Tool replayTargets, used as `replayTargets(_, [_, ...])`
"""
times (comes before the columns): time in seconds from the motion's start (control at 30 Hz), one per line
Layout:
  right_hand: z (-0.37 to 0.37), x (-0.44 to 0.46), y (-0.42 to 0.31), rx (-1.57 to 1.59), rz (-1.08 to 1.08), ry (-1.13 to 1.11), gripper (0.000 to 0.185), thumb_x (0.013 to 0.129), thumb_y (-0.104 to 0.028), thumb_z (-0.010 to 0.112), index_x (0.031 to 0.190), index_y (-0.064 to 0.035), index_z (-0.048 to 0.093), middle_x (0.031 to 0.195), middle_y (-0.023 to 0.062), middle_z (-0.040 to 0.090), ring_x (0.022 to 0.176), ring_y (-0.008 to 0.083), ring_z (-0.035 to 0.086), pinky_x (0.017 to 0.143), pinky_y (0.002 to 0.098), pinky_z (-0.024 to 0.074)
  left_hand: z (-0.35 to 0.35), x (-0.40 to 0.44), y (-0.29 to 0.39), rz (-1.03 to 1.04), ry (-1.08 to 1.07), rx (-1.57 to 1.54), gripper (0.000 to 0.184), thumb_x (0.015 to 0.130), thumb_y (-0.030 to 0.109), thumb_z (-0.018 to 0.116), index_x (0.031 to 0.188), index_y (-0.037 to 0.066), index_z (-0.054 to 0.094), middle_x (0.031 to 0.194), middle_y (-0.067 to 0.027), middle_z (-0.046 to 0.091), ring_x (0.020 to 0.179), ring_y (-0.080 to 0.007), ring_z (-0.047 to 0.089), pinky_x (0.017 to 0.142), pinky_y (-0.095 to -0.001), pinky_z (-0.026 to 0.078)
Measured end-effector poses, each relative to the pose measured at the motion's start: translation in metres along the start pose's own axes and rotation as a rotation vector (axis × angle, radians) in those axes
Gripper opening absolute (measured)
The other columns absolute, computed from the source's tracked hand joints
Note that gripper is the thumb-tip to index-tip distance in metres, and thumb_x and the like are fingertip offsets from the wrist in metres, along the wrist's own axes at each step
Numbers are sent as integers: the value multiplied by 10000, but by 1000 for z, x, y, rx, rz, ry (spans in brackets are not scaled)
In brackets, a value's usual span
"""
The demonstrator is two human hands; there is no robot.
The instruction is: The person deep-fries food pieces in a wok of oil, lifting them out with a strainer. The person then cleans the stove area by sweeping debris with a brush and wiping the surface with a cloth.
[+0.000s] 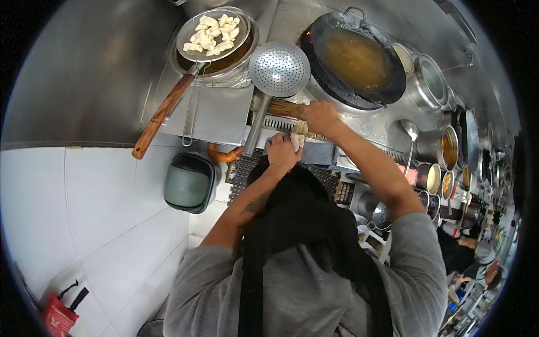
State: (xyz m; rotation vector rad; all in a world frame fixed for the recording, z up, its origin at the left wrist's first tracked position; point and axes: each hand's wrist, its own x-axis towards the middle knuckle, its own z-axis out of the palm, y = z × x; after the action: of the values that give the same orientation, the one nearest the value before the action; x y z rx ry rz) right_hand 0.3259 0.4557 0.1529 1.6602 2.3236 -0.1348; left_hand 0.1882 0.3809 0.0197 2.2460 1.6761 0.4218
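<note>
My right hand [321, 119] is closed around the end of a bundled brush [285, 108], whose bristles point left over the slotted drain at the stove's front edge. Just below it, my left hand [283, 150] is closed on a pale crumpled cloth [297, 139] at the counter edge. A perforated ladle [279, 69] lies above and left of the hands, its metal handle reaching down beside my left hand. Up and to the right sits a black wok [357, 59] holding brownish liquid.
A strainer with pale pieces [213, 36] rests on a pot at upper left, its wooden handle [163, 117] jutting out. A bin [190, 183] stands below. Pots [441, 147] and a ladle [410, 130] line the right. Another person [466, 253] is at far right.
</note>
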Motion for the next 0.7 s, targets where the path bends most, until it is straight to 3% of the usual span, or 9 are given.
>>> replayTargets(0.1, [23,-9,13,-59,-3,-145,274,731,-144,609,1004,-158,641,820,123,652,817,296,650,676,390,530,-2,2,-2,-30,-60,-14,432,703,423,635,890,34,622,935,-124,528,930,-286,515,834,-474,373])
replayTargets(0.17, [-4,-29,31,-59,-49,-138,225,723,-140,614,940,-173,665,820,128,657,796,304,652,662,395,530,-3,4,0,-48,-61,-7,439,707,429,630,887,28,623,936,-127,530,934,-287,514,833,-475,370])
replayTargets(0.23, [-26,-40,51,-82,-25,-316,155,722,-132,613,861,-133,682,813,125,664,793,306,654,655,392,528,-8,2,5,-38,-77,6,446,711,434,626,884,23,624,937,-130,531,937,-288,512,833,-475,366])
replayTargets(0.3, [-24,-34,45,-60,60,-257,105,715,-142,624,787,-96,684,809,127,668,808,300,655,643,381,525,-11,10,14,-81,-56,16,466,720,447,615,889,13,624,953,-136,532,943,-290,510,829,-476,361])
replayTargets(0.37, [4,-25,35,-111,-113,-119,130,716,-164,627,791,-75,685,820,122,671,806,287,658,640,376,521,2,9,10,-98,-80,33,483,727,459,602,897,8,625,975,-137,530,954,-283,509,820,-471,363])
replayTargets(0.5, [9,-49,56,-128,-177,-216,131,719,-173,626,790,-81,687,837,121,672,804,277,658,647,374,521,8,10,9,-117,-53,78,479,717,450,589,886,4,633,1004,-131,524,977,-279,505,810,-478,372])
replayTargets(0.57, [-21,-73,80,-140,-96,-314,130,729,-169,611,792,-81,683,847,117,673,802,272,658,660,367,521,14,8,12,-132,17,38,468,706,436,595,879,4,636,1002,-128,526,970,-285,506,811,-480,374])
replayTargets(0.63, [-21,-78,89,-140,-93,-269,137,730,-174,609,792,-73,679,845,126,671,813,274,656,668,362,524,12,7,18,-142,23,37,465,711,437,589,874,3,634,989,-129,524,960,-291,505,802,-481,375])
replayTargets(0.7, [4,-74,93,-15,25,-58,159,723,-164,615,822,-55,674,852,139,665,824,276,653,681,371,526,9,4,23,-193,40,18,457,719,436,578,866,6,632,970,-130,522,952,-293,503,787,-481,376])
